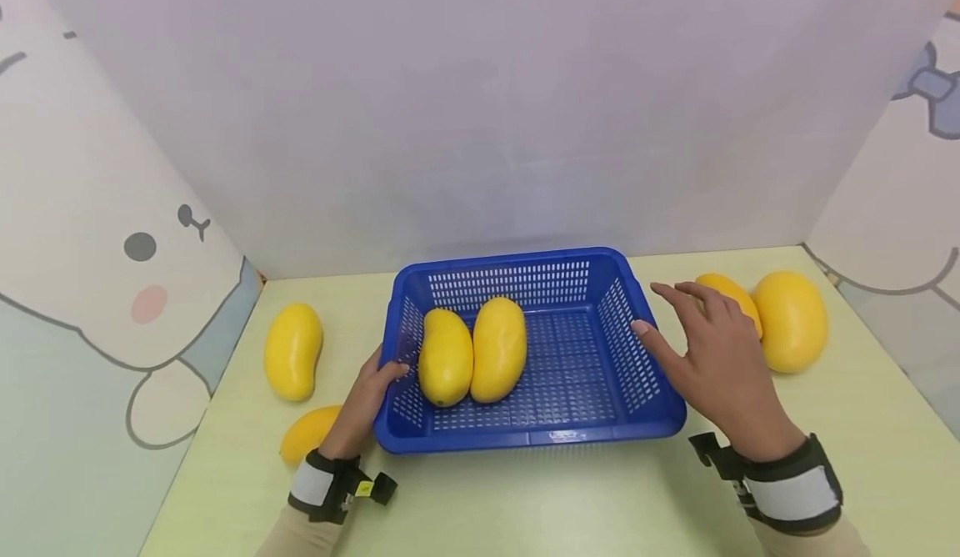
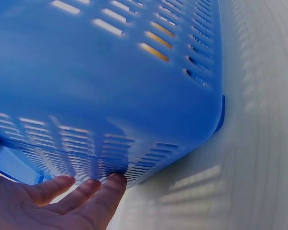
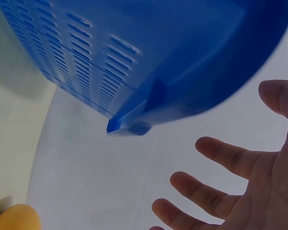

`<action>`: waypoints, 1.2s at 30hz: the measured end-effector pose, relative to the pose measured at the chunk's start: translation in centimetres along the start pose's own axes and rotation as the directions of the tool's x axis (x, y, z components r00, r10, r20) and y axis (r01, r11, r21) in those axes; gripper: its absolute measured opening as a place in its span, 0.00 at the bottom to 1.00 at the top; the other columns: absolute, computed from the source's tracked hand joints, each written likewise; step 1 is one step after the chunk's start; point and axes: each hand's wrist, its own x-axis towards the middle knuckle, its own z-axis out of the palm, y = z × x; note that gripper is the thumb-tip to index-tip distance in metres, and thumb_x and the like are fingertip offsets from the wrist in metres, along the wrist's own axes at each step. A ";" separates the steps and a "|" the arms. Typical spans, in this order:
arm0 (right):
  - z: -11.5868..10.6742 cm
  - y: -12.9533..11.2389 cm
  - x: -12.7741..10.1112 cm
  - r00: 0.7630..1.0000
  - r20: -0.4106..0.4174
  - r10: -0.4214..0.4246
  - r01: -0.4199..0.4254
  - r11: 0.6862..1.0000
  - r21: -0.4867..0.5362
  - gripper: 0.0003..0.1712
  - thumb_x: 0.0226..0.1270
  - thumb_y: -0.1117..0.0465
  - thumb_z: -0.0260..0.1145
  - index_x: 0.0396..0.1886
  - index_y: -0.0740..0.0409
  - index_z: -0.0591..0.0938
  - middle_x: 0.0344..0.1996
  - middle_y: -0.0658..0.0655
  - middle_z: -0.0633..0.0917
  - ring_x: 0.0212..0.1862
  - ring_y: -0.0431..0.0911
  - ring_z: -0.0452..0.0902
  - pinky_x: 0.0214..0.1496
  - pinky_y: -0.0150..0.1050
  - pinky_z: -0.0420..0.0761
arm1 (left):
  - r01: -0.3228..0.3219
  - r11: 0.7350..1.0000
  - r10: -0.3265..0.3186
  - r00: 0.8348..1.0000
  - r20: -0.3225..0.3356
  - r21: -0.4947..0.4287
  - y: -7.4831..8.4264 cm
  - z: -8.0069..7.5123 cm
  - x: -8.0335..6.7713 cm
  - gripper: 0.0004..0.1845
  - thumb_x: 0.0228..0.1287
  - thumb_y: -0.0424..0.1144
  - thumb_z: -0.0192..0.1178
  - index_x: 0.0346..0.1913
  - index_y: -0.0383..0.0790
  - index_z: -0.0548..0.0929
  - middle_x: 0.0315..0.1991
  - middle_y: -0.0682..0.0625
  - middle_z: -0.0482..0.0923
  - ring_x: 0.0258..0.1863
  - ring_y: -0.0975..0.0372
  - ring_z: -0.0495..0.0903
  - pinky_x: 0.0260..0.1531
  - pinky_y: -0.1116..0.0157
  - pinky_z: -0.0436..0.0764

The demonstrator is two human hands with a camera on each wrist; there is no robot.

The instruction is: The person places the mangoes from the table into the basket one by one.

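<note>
A blue slotted basket [image 1: 585,424] stands mid-table with two yellow mangoes [image 1: 446,358] [image 1: 498,348] lying side by side in its left half. My left hand [image 1: 377,386] rests against the basket's left wall, thumb at the rim; in the left wrist view its straight fingers [image 2: 89,189] touch the lower wall [image 2: 110,86]. My right hand [image 1: 662,311] hovers open with spread fingers just right of the basket's right rim, holding nothing; in the right wrist view its fingers [image 3: 221,153] are apart from the basket [image 3: 173,52].
Loose mangoes lie on the pale green table [image 1: 525,499]: one at the left [image 1: 292,350], one partly behind my left wrist [image 1: 306,432], two at the right [image 1: 791,321] [image 1: 731,292], the nearer behind my right hand. White panels wall in the back and sides.
</note>
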 end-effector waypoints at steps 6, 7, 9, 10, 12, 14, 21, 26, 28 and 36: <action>0.0 0.1 0.0 1.000 0.005 0.008 -0.008 1.000 0.001 0.33 0.70 0.45 0.64 0.67 0.60 0.76 0.61 0.74 0.74 0.61 0.72 0.66 0.58 0.71 0.65 | -0.008 1.000 0.008 1.000 -0.001 -0.001 0.0 0.0 0.0 0.37 0.71 0.40 0.46 0.81 0.47 0.51 0.76 0.40 0.59 0.64 0.43 0.71 0.61 0.43 0.74; -0.1 0.1 0.0 1.000 0.005 0.009 -0.009 1.000 0.001 0.34 0.70 0.44 0.64 0.67 0.60 0.76 0.61 0.74 0.74 0.62 0.72 0.66 0.58 0.71 0.64 | -0.009 1.000 0.009 1.000 0.001 0.001 0.0 0.0 0.0 0.37 0.72 0.40 0.46 0.81 0.47 0.50 0.76 0.41 0.59 0.64 0.43 0.71 0.61 0.42 0.74; -0.1 0.1 0.0 1.000 0.003 0.011 -0.011 1.000 0.005 0.34 0.70 0.44 0.64 0.68 0.60 0.75 0.61 0.74 0.74 0.62 0.72 0.66 0.59 0.72 0.64 | -0.011 1.000 0.011 1.000 0.001 0.002 0.0 0.0 0.0 0.37 0.72 0.40 0.46 0.81 0.47 0.50 0.76 0.41 0.59 0.64 0.43 0.71 0.61 0.42 0.74; -0.1 0.1 0.1 1.000 0.000 0.011 -0.011 1.000 0.008 0.34 0.70 0.44 0.64 0.68 0.60 0.75 0.61 0.74 0.74 0.62 0.72 0.66 0.59 0.72 0.64 | -0.010 1.000 0.010 1.000 0.001 0.001 0.0 0.0 0.0 0.37 0.72 0.40 0.45 0.81 0.48 0.50 0.77 0.41 0.59 0.65 0.43 0.71 0.61 0.42 0.73; -0.2 0.2 0.1 1.000 -0.007 0.013 -0.013 1.000 0.016 0.35 0.70 0.44 0.64 0.69 0.59 0.74 0.61 0.74 0.74 0.62 0.72 0.66 0.60 0.72 0.64 | -0.008 1.000 0.008 1.000 0.002 0.000 0.0 0.0 0.0 0.37 0.72 0.40 0.45 0.81 0.47 0.50 0.77 0.41 0.58 0.65 0.43 0.71 0.61 0.42 0.74; -0.3 0.4 0.1 1.000 -0.026 0.007 -0.007 1.000 0.024 0.35 0.70 0.45 0.64 0.69 0.60 0.74 0.60 0.75 0.75 0.62 0.72 0.66 0.60 0.71 0.64 | -0.008 1.000 0.008 1.000 0.003 -0.001 0.1 -0.1 -0.1 0.37 0.72 0.40 0.45 0.81 0.47 0.50 0.77 0.41 0.58 0.65 0.43 0.71 0.61 0.42 0.74; -0.7 0.8 0.3 0.996 -0.086 -0.011 0.014 0.999 0.032 0.34 0.69 0.49 0.66 0.69 0.61 0.74 0.58 0.75 0.76 0.60 0.72 0.68 0.57 0.70 0.66 | -0.010 1.000 0.010 1.000 0.003 0.012 0.0 0.0 0.0 0.37 0.72 0.40 0.45 0.82 0.47 0.49 0.77 0.41 0.59 0.64 0.43 0.72 0.61 0.42 0.74; -1.2 1.2 0.4 0.996 -0.072 0.054 -0.052 0.998 0.030 0.32 0.70 0.50 0.65 0.69 0.61 0.74 0.60 0.75 0.75 0.60 0.73 0.67 0.56 0.71 0.66 | -0.009 1.000 0.009 1.000 -0.002 0.016 0.0 0.0 0.0 0.36 0.73 0.40 0.45 0.81 0.47 0.50 0.77 0.41 0.59 0.65 0.43 0.71 0.63 0.41 0.72; -1.3 1.5 0.4 0.995 -0.057 0.087 -0.086 0.996 0.028 0.33 0.71 0.49 0.64 0.69 0.62 0.74 0.61 0.76 0.74 0.60 0.74 0.66 0.56 0.72 0.64 | -0.010 1.000 0.010 1.000 -0.003 0.016 0.0 -0.1 0.0 0.36 0.73 0.41 0.46 0.81 0.47 0.50 0.77 0.42 0.59 0.64 0.44 0.71 0.63 0.42 0.72; -1.6 2.9 0.6 0.984 -0.036 0.176 -0.175 0.984 0.032 0.34 0.74 0.46 0.60 0.70 0.63 0.73 0.62 0.79 0.72 0.58 0.77 0.64 0.54 0.74 0.62 | -0.009 1.000 0.009 1.000 0.003 0.002 0.0 -0.1 0.0 0.36 0.73 0.40 0.45 0.81 0.47 0.50 0.76 0.40 0.60 0.63 0.43 0.72 0.60 0.42 0.75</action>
